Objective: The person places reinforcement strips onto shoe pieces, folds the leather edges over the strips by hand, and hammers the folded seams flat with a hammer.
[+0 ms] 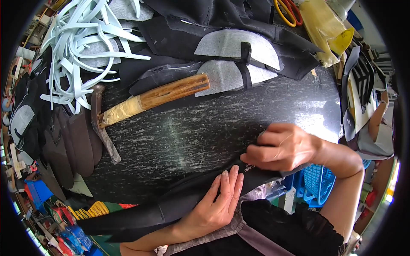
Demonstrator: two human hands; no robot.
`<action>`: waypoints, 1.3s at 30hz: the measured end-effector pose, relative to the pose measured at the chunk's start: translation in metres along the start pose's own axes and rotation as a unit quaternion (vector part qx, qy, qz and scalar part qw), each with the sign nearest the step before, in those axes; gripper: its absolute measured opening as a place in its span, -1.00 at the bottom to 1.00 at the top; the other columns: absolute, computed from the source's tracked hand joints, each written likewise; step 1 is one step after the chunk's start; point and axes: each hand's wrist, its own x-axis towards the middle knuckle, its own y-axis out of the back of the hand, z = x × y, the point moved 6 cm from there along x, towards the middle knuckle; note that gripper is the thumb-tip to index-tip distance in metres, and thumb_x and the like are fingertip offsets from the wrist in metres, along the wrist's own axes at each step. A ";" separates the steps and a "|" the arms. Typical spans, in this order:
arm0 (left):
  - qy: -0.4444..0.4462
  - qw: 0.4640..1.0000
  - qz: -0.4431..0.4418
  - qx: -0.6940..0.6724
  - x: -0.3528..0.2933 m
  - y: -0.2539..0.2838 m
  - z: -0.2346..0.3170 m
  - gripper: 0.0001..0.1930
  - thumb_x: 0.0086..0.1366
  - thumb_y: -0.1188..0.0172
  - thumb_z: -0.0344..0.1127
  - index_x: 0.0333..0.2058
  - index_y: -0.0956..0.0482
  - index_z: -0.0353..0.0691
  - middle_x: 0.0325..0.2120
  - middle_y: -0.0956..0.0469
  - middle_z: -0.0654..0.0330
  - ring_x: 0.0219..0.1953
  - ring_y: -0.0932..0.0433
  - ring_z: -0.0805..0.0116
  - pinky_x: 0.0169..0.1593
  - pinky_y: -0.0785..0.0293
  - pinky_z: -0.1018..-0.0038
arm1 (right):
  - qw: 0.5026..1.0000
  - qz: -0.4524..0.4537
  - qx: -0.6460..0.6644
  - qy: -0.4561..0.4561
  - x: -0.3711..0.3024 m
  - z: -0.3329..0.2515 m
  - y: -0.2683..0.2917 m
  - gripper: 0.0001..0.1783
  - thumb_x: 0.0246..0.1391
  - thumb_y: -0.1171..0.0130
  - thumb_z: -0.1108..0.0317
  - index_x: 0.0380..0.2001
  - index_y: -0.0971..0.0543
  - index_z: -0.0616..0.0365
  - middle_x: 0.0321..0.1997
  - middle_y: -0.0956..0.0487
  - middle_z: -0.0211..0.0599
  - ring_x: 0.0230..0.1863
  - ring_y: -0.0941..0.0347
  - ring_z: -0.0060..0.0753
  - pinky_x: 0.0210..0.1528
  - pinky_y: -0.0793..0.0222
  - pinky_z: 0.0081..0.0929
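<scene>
A long black piece of soft sheet material point(145, 212) lies along the near edge of the table and hangs past it at the left. My left hand point(220, 200) rests flat on it, fingers stretched out and pressing it down. At its right end, beside some small white print, my right hand point(282, 147) is closed, its fingers curled and pressed together. Whatever those fingers may hold is hidden. Beyond my hands, a hammer point(171, 93) with a wooden handle, partly wrapped in yellowish tape, lies with its metal head to the left.
A heap of pale blue strips point(79, 51) covers the far left, with dark sole-shaped pieces point(79, 141) below it. Black cut pieces with grey half-round patches point(239, 47) lie at the back. Scissors with yellow and red handles point(289, 10), a yellowish roll point(322, 32) and a blue basket point(318, 185) are at right.
</scene>
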 end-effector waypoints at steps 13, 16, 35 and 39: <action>0.042 0.998 0.005 -0.047 -0.015 0.022 -0.017 -0.65 0.17 -0.13 -0.36 -0.12 -0.65 -0.45 -0.17 -0.64 -0.02 -0.06 -0.61 0.12 0.18 -0.52 0.16 | 0.919 0.066 0.322 -0.217 0.013 -0.036 -0.032 -0.11 -0.03 -0.48 0.02 0.24 -0.38 0.34 0.09 -0.43 0.01 0.02 -0.49 -0.01 0.03 -0.51 -0.25; 0.148 0.988 0.013 0.043 -0.030 0.040 -0.048 -0.77 0.13 -0.17 -0.35 -0.25 -0.65 -0.30 -0.37 -0.57 0.17 -0.32 -0.56 0.31 0.07 -0.55 0.23 | 0.934 0.046 0.296 -0.196 0.014 -0.039 -0.041 -0.46 0.07 -0.42 0.19 0.11 -0.63 0.16 0.02 -0.49 -0.16 -0.01 -0.51 -0.18 0.01 -0.49 -0.30; 0.209 0.956 -0.046 -0.199 -0.071 0.036 -0.079 -0.54 -0.08 -0.37 -0.36 -0.13 -0.57 -0.32 -0.45 -0.47 0.23 -0.49 -0.47 0.28 -0.23 -0.49 0.37 | 0.982 -0.105 -0.149 0.054 0.036 -0.046 0.000 -0.42 -0.08 -0.16 0.14 0.01 -0.68 0.22 -0.20 -0.55 -0.34 0.02 -0.33 -0.47 -0.04 -0.32 -0.53; 0.192 0.972 0.015 -0.136 -0.065 0.037 -0.063 -0.70 0.00 -0.32 -0.41 -0.22 -0.63 -0.29 -0.53 -0.45 0.29 -0.53 -0.44 0.39 -0.17 -0.46 0.38 | 0.983 -0.094 0.128 -0.090 0.050 -0.032 0.004 -0.47 -0.10 -0.34 0.13 -0.11 -0.63 0.31 -0.04 -0.56 -0.11 0.05 -0.49 -0.17 0.01 -0.49 -0.33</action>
